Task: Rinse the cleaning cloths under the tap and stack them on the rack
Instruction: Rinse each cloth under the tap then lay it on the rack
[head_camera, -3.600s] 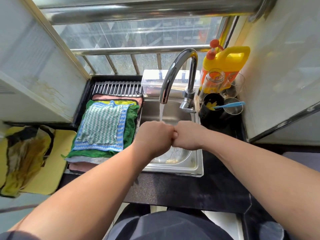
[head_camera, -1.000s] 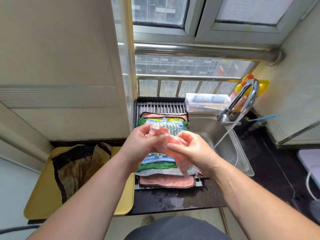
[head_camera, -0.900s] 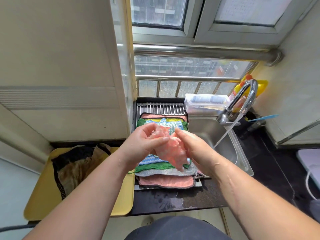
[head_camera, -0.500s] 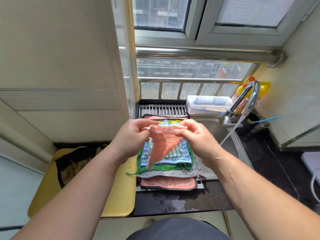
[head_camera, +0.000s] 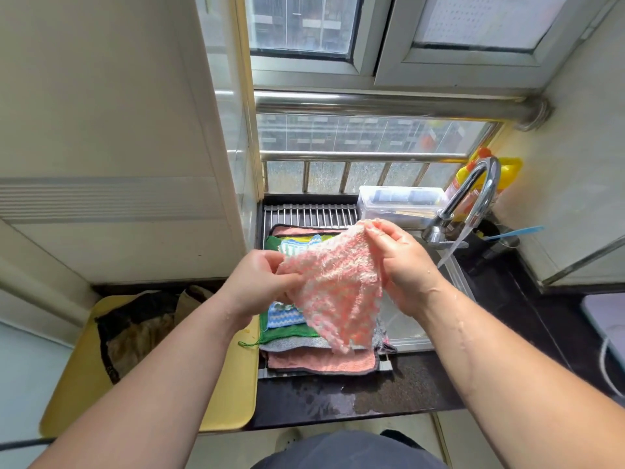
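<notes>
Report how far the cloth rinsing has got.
Done: a stack of cloths lies on the rack. In hand: the left hand and right hand pinch a pink cloth, spread open above the stack. Left: lay it on top, likely rinse the dark cloths on the yellow tray, and shut off the running tap.

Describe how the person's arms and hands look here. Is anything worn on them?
Both arms are bare as far as the picture shows: no sleeve on the left forearm or the right forearm. The left hand and right hand wear no gloves, and no watch or bracelet shows. Water drops cling to the right forearm.
</notes>
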